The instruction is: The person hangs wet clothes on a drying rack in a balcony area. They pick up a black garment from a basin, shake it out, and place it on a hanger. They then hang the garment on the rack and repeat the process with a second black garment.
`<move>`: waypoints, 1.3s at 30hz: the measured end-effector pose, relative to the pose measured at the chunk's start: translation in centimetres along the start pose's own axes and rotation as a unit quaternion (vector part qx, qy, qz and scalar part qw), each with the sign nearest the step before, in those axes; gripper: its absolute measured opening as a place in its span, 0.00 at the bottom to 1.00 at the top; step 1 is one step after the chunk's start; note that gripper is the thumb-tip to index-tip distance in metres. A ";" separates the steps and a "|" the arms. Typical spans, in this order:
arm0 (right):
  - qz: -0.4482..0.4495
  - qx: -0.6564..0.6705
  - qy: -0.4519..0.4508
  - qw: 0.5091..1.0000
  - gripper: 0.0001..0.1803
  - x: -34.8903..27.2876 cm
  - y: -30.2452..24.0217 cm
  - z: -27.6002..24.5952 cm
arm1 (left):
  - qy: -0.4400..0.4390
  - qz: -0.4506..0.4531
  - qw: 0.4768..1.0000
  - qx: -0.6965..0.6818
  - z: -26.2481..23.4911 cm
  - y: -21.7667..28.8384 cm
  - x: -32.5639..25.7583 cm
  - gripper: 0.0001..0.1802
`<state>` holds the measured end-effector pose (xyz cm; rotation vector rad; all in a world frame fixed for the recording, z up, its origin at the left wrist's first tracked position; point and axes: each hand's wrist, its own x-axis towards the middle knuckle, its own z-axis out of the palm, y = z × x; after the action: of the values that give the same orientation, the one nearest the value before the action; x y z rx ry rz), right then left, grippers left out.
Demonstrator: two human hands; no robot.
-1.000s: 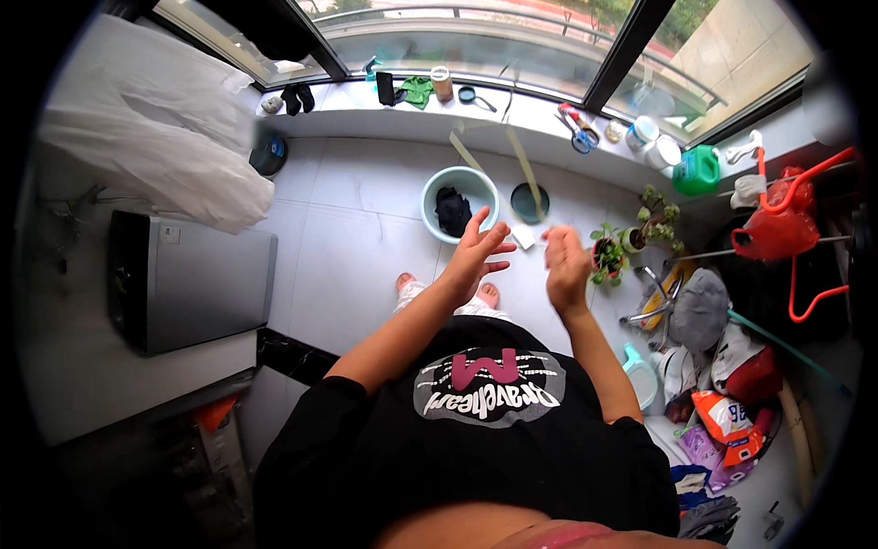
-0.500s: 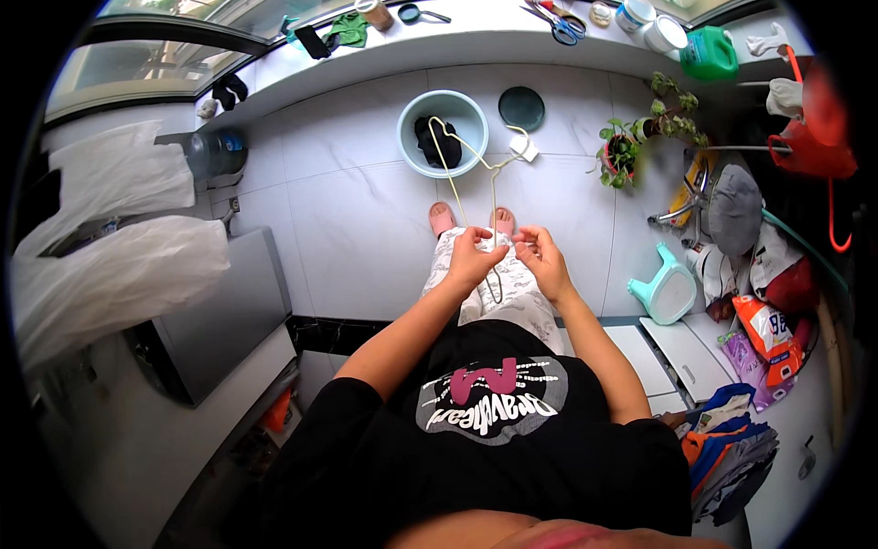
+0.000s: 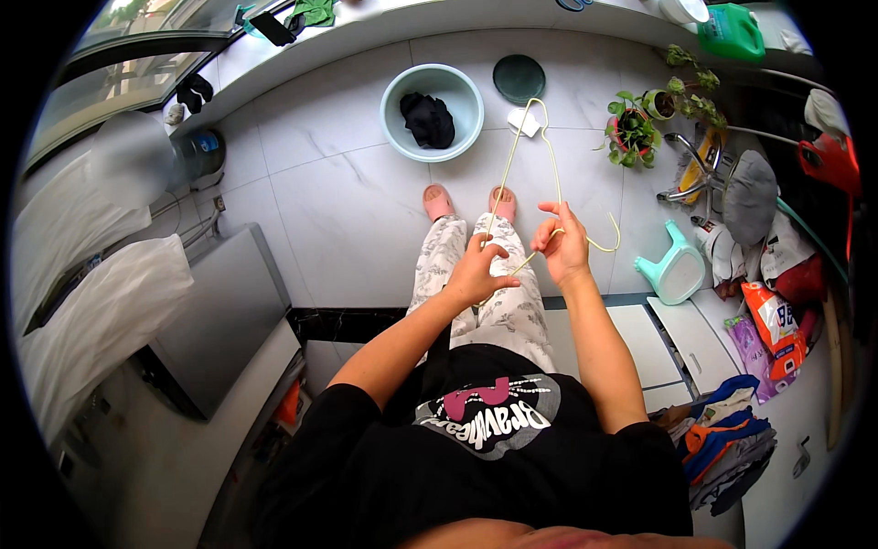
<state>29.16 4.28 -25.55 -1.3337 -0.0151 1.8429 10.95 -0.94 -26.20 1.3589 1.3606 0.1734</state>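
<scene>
We hold a pale yellow wire hanger (image 3: pixel 540 165) out in front of our waist, above our knees and pink slippers (image 3: pixel 437 201). Our right hand (image 3: pixel 562 245) pinches it near the hook, fingers closed on the wire; our left hand (image 3: pixel 476 273) grips the lower wire with curled fingers. On the tiled floor beyond stands a light green basin (image 3: pixel 395 101) with a black garment (image 3: pixel 428 121) inside, a potted plant (image 3: pixel 629 135) to its right.
</scene>
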 end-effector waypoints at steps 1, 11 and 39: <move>-0.020 0.000 0.014 1.000 0.20 0.7 0.2 -0.2 | -0.005 0.004 0.999 -0.034 0.1 -0.8 0.8 0.25; -0.157 -0.592 0.090 0.786 0.14 4.2 8.7 -4.2 | 0.153 -0.146 0.975 -0.070 -2.7 -13.0 9.7 0.19; -0.332 -0.483 -0.160 0.794 0.11 -14.8 -4.6 -0.4 | 0.011 0.043 0.683 -0.729 -11.5 12.3 -0.8 0.08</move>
<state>33.51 -2.17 -12.10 -1.3288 -1.5876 1.3846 9.39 8.96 -12.66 0.0089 0.6934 1.0798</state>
